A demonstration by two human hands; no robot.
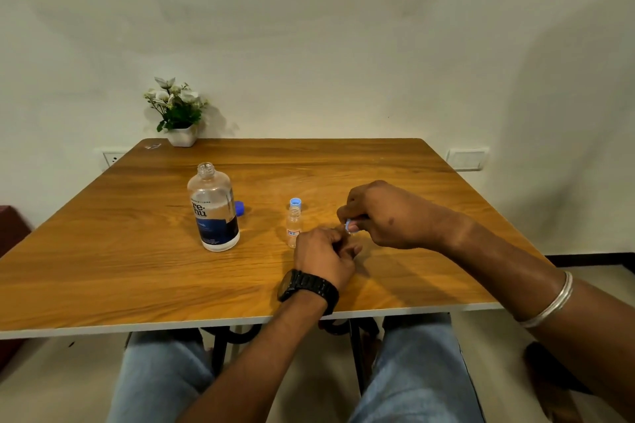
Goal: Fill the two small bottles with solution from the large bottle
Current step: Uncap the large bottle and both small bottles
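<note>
Left hand (pixel 324 252) is closest, black watch (pixel 307 288) on the wrist, fingers curled tight around something small, probably the second small bottle, though it's hidden inside the fist; right hand (pixel 381 216) sits just beyond, fingertips pinching a pale blue cap (pixel 348 226) right over the left fist, bangle (pixel 549 302) on that arm; just left of the hands a small bottle (pixel 293 228) stands upright and open on the table (pixel 103 268), its blue cap (pixel 295 202) lying behind it; further left the big bottle (pixel 213 208) stands uncapped, dark blue cap (pixel 240 208) tucked behind it; flower pot (pixel 178 113) at the far edge.
</note>
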